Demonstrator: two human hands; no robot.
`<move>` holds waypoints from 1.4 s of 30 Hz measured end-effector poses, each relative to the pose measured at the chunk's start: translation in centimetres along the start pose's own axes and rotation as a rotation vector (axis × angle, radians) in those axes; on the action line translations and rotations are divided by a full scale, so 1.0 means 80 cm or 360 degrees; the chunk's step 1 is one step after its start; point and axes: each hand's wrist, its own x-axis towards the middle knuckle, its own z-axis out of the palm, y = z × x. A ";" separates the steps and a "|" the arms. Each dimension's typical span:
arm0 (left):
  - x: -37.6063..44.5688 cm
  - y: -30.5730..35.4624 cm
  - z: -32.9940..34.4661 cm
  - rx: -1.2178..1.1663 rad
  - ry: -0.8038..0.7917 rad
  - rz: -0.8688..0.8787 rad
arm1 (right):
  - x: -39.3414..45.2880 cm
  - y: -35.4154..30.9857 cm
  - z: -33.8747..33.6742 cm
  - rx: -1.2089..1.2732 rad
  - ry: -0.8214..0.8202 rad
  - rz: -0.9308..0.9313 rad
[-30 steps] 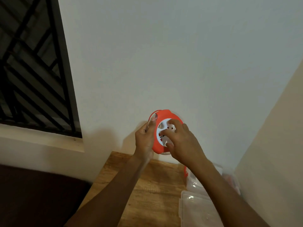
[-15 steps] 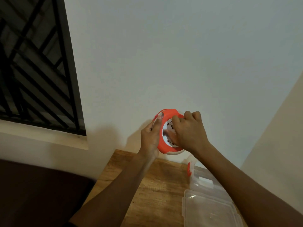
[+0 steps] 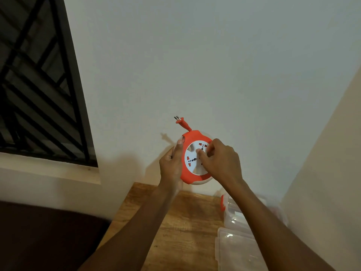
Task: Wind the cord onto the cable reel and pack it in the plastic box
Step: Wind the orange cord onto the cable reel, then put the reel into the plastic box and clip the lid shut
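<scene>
I hold a round orange cable reel (image 3: 190,178) with a white socket face up in front of the wall, above the wooden table. My left hand (image 3: 171,167) grips its left rim, thumb over the top edge. My right hand (image 3: 219,161) has curled fingers on the white centre disc, pinching it. The orange plug (image 3: 182,123) with two metal pins sticks out from the top of the reel, up and to the left. No loose cord is visible. The clear plastic box (image 3: 230,214) with an orange latch stands open on the table at lower right.
The wooden table (image 3: 185,227) sits in a corner between the white wall and a cream side wall at right. The box's clear lid (image 3: 234,249) lies in front of the box. A barred window (image 3: 39,85) is at left, a dark surface below it.
The plug has come into view at the top of the reel. My right hand has turned on the white disc, and the socket face shows more.
</scene>
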 end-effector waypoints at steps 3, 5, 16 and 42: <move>0.001 0.005 -0.003 -0.0024 -0.0072 0.0013 | -0.010 0.011 0.001 0.0286 0.0126 0.0025; 0.001 0.004 -0.006 -0.0043 -0.0113 0.0023 | -0.017 0.018 0.004 0.0412 0.0220 0.0003; 0.007 -0.027 -0.067 -0.0192 0.0010 -0.0403 | -0.099 0.047 0.060 0.1405 -0.0264 0.0859; 0.029 -0.191 -0.363 0.1329 0.0120 -0.0715 | -0.258 0.005 0.327 0.1074 -0.0717 0.1464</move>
